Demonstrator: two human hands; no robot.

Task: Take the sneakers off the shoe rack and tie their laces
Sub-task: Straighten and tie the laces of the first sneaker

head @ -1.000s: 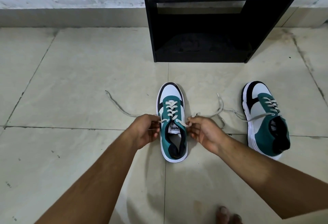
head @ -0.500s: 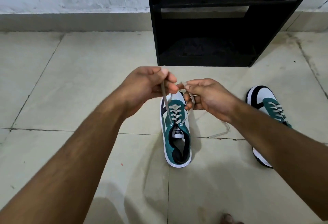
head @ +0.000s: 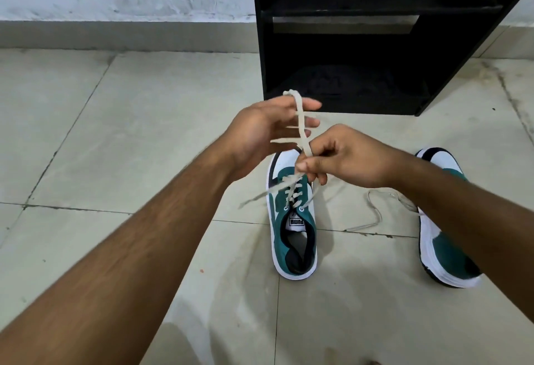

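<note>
Above the near sneaker, no longer both pinching as half a second ago: left hand now spread open, fingers splayed, lace draped over the index fingertip; right hand clenched on that lace just below. Standing on the floor tiles directly beneath both hands, toe toward the black shoe rack. Second sneaker well to the right, partly behind the right forearm, laces loose. Both forearms outstretched, converging.

The scene is evenly and softly lit. Faint shadows are cast on the floor tiles. Motion blur is seen on the lace; wide-angle bending is noted at the edges.
</note>
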